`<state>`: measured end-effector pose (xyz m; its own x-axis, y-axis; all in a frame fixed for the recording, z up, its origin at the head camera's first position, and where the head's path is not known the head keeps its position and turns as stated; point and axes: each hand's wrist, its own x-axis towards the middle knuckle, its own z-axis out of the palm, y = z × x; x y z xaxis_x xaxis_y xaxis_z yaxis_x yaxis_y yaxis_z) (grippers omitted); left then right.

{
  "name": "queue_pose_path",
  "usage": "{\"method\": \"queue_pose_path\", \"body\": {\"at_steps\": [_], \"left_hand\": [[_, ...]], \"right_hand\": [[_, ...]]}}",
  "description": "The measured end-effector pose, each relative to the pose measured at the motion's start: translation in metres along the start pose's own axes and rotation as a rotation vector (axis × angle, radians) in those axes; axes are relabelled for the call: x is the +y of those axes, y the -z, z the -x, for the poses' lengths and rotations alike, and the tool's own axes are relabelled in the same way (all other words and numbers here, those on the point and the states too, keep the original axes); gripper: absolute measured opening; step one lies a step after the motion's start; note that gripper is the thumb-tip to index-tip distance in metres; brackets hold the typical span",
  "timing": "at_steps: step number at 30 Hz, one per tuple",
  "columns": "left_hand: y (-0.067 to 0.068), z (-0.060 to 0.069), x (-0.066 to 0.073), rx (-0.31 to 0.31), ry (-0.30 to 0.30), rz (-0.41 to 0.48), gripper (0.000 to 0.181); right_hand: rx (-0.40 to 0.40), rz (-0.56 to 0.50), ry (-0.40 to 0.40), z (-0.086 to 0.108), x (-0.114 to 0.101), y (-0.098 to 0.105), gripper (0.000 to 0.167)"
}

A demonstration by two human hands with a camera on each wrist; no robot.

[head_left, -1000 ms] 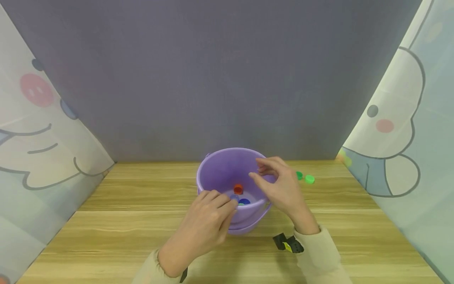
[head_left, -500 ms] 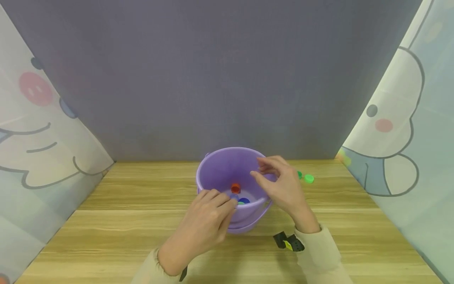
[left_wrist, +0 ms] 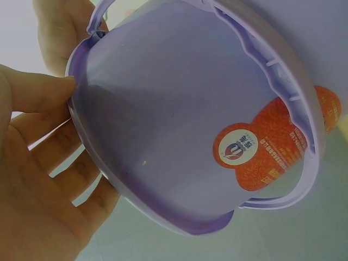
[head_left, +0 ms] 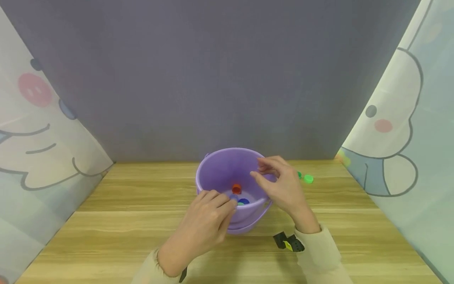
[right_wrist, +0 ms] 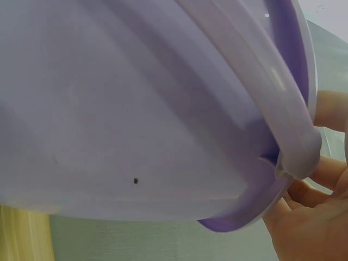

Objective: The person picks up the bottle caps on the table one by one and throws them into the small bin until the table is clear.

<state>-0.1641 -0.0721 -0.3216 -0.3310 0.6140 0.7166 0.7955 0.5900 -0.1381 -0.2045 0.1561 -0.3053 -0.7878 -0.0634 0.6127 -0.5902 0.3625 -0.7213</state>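
Observation:
A purple bucket point(head_left: 248, 215) stands on the table before me, its carrying handle point(left_wrist: 280, 65) hanging down the near side. My left hand point(head_left: 203, 225) grips the near left rim, the thumb on the outer side and the fingers over the edge. At the right rim, my right hand point(head_left: 281, 185) lies with relaxed fingers and thumb apart over the opening, nothing seen between them. Inside on the bottom are a red bottle cap point(head_left: 236, 189) and a dark blue cap point(head_left: 243, 201). Paler blue and green pieces beside them are partly hidden by the left fingers and rim.
Two green caps, one bright point(head_left: 308, 179) and one darker point(head_left: 299, 174) partly behind my right hand, lie on the wooden table point(head_left: 134, 213). A grey panel point(head_left: 227, 79) rises behind, with printed cloth point(head_left: 393, 110) at both sides. A black wrist mount point(head_left: 289, 241) hangs under my right wrist.
The red cap in the bucket has rocked slightly. Both hands keep their places at the rim, and the bucket stays where it was.

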Motion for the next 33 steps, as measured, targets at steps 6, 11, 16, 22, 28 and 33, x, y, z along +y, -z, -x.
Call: {"method": "queue_pose_path", "body": {"at_steps": [6,11,16,22,28,33], "left_hand": [[0.001,0.000,0.001,-0.008,0.001,-0.004,0.007],[0.001,0.000,0.002,-0.010,-0.001,-0.001,0.002],[0.001,0.001,0.002,-0.023,0.012,0.018,0.005],[0.001,0.001,0.001,-0.010,0.002,0.010,0.002],[0.000,0.002,0.001,-0.009,0.005,0.012,0.002],[0.000,0.001,0.001,-0.019,0.009,0.019,0.006]], "right_hand": [[0.002,0.001,0.002,0.001,-0.002,-0.001,0.036],[0.002,0.013,-0.004,0.002,-0.002,-0.001,0.036],[-0.001,0.028,-0.006,0.001,-0.003,0.001,0.037],[0.006,0.088,0.030,-0.003,-0.003,0.006,0.037],[-0.001,0.128,0.050,-0.007,-0.002,0.012,0.036],[-0.003,0.158,0.032,-0.008,0.000,0.016,0.037]]}}
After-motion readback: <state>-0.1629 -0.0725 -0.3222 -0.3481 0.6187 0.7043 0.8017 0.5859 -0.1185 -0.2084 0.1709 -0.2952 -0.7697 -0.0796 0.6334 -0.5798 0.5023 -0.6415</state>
